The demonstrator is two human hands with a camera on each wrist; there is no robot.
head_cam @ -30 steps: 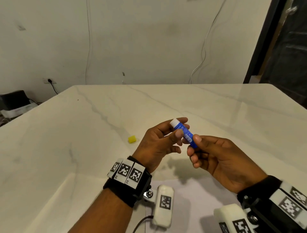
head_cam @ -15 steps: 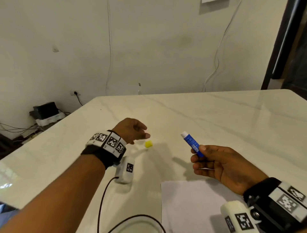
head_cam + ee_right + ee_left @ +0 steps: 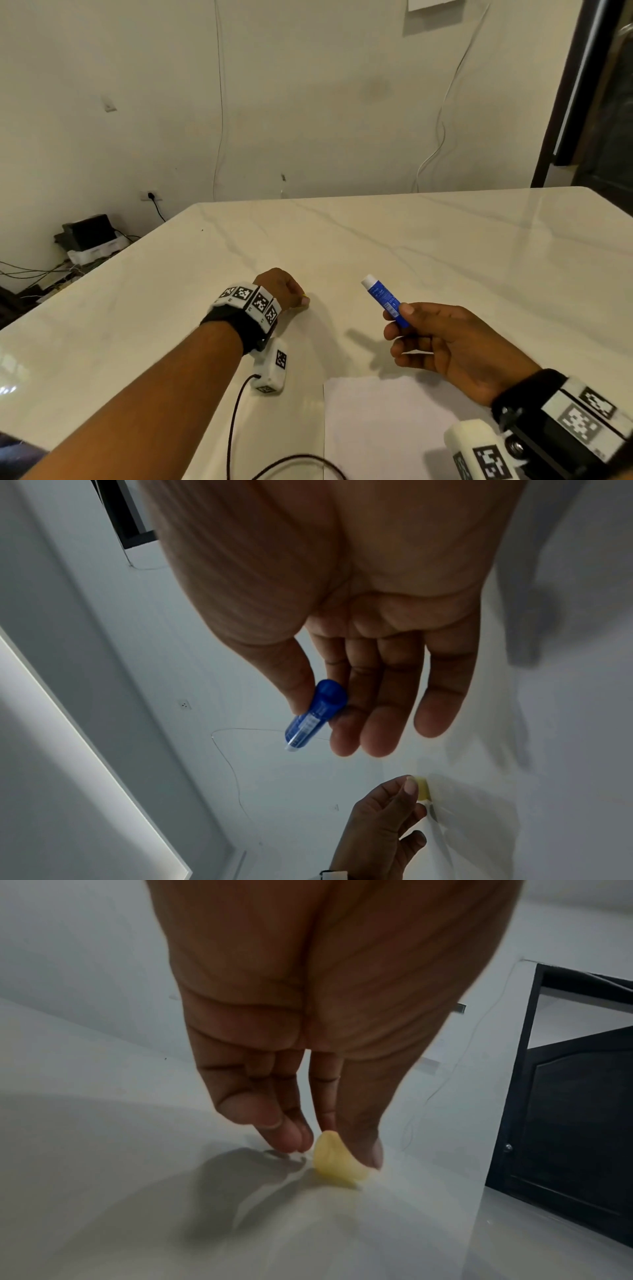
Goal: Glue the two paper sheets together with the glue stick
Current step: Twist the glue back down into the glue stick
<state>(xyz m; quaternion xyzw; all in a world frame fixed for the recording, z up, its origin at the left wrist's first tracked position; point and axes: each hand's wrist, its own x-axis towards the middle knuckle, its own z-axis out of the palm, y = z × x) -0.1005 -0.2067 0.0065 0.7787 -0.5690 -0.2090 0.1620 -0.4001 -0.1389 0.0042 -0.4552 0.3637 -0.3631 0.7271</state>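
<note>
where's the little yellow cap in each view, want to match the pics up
Head: the yellow cap is left of centre, almost hidden at the left hand's fingertips.
Left wrist: low centre, on the table, between thumb and fingertips.
Right wrist: low right, beside the left thumb.
Shared landmark: the left hand pinching it.

One glue stick [image 3: 383, 300], one yellow cap [image 3: 337, 1161], one paper sheet [image 3: 383, 428] (partly cropped), two hands
</note>
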